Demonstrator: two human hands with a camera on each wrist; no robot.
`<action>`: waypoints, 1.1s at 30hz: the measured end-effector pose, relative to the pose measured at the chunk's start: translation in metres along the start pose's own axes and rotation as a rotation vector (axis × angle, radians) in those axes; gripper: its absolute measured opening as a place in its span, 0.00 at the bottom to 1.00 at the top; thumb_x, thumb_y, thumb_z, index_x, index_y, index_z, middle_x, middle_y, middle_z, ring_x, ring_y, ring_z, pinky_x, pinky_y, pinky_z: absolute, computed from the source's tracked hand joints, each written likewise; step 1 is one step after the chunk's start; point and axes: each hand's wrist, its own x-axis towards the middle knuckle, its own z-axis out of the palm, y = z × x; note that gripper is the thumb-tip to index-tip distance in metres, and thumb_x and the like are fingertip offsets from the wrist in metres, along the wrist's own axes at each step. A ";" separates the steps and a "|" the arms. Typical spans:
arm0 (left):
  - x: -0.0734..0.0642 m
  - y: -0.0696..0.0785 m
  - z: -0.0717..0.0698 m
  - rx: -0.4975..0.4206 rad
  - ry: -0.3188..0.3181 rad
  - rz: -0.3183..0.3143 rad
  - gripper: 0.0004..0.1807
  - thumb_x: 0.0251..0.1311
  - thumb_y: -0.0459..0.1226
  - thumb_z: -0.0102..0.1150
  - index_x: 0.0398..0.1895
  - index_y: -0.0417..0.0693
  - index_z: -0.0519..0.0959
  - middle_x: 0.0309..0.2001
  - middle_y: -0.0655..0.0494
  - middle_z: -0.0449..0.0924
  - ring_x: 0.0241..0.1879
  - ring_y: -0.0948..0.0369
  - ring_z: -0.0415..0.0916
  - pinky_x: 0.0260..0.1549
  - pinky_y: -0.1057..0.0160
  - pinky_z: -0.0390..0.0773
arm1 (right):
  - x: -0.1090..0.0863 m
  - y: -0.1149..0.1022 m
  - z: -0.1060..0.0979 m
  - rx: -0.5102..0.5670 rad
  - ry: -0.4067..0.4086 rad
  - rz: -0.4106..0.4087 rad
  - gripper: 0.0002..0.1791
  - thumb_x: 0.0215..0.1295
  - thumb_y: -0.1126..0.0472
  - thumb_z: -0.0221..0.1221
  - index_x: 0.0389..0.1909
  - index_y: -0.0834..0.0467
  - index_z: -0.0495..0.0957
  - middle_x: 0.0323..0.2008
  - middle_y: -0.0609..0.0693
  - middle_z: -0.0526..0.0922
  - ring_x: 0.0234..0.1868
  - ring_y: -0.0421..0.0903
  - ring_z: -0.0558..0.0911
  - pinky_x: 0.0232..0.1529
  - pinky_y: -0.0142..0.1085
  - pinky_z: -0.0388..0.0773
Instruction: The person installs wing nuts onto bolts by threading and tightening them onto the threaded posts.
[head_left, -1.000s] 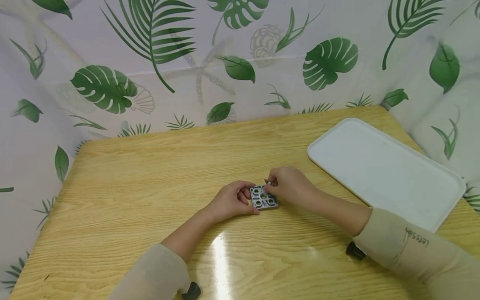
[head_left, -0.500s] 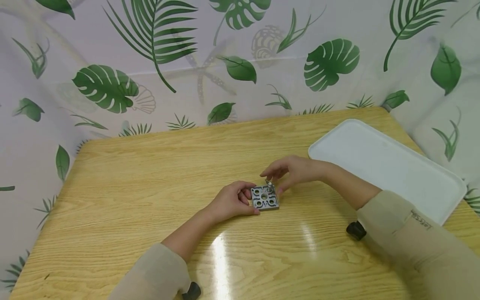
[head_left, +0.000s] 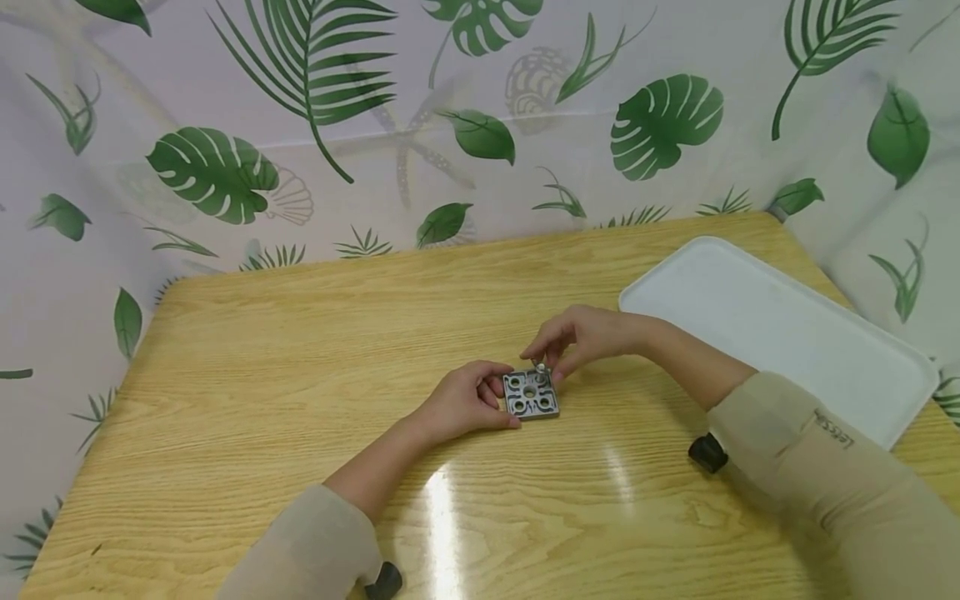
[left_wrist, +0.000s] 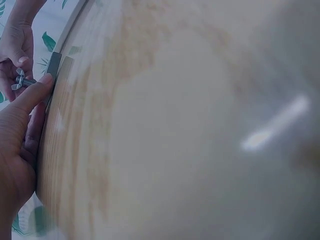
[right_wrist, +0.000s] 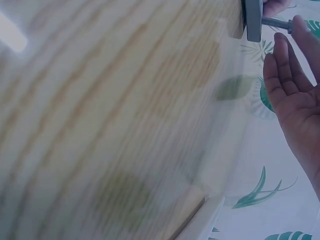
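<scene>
A small square metal plate [head_left: 531, 404] with several round holes lies flat on the table. Its left side is held between the thumb and fingers of my left hand [head_left: 463, 403]. A wing bolt [head_left: 541, 368] stands upright in the far right corner of the plate; its two wings show in the left wrist view, and its thin shaft [right_wrist: 276, 23] rises from the plate in the right wrist view. Around the bolt's top hovers my right hand [head_left: 596, 333], thumb on the near side and fingers on the far side, spread apart. The right wrist view shows those fingers nearly straight, the thumb overlapping the bolt head.
A white rectangular tray [head_left: 765, 317] lies at the right side of the wooden table [head_left: 300, 358], partly behind the right forearm. Leaf-print cloth [head_left: 420, 100] hangs along the back and both sides. Black wrist straps [head_left: 707, 453] show under the sleeves.
My right hand has loosened its pinch on the wing bolt and swung its fingers to the far side, uncovering the plate's corner. The left hand and the plate have stayed put.
</scene>
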 end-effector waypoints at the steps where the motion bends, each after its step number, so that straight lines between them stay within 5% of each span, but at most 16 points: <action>1: 0.000 0.000 0.000 -0.001 0.000 0.001 0.37 0.40 0.40 0.77 0.58 0.42 0.73 0.36 0.56 0.75 0.32 0.64 0.74 0.33 0.69 0.76 | 0.000 0.000 0.000 -0.004 -0.002 -0.004 0.26 0.54 0.64 0.67 0.54 0.68 0.76 0.46 0.59 0.81 0.39 0.41 0.80 0.44 0.36 0.78; 8: -0.001 0.001 -0.001 -0.003 -0.006 -0.008 0.37 0.41 0.40 0.76 0.58 0.41 0.73 0.37 0.56 0.75 0.32 0.64 0.74 0.34 0.68 0.76 | 0.003 -0.003 0.002 0.001 0.003 0.032 0.22 0.56 0.64 0.66 0.52 0.66 0.78 0.47 0.58 0.82 0.39 0.44 0.80 0.42 0.36 0.78; 16: -0.001 0.001 0.000 -0.004 -0.004 -0.022 0.37 0.41 0.40 0.76 0.58 0.42 0.73 0.37 0.56 0.75 0.33 0.64 0.73 0.34 0.68 0.75 | 0.001 -0.010 0.011 -0.053 0.107 0.111 0.20 0.54 0.64 0.68 0.49 0.65 0.80 0.42 0.52 0.83 0.36 0.43 0.79 0.37 0.32 0.76; 33: -0.001 0.002 0.000 0.005 -0.011 -0.021 0.37 0.42 0.40 0.76 0.58 0.43 0.73 0.37 0.57 0.75 0.32 0.64 0.74 0.34 0.68 0.75 | -0.003 -0.032 0.055 -0.163 0.531 0.357 0.18 0.51 0.61 0.70 0.41 0.66 0.81 0.31 0.51 0.84 0.31 0.42 0.79 0.33 0.33 0.76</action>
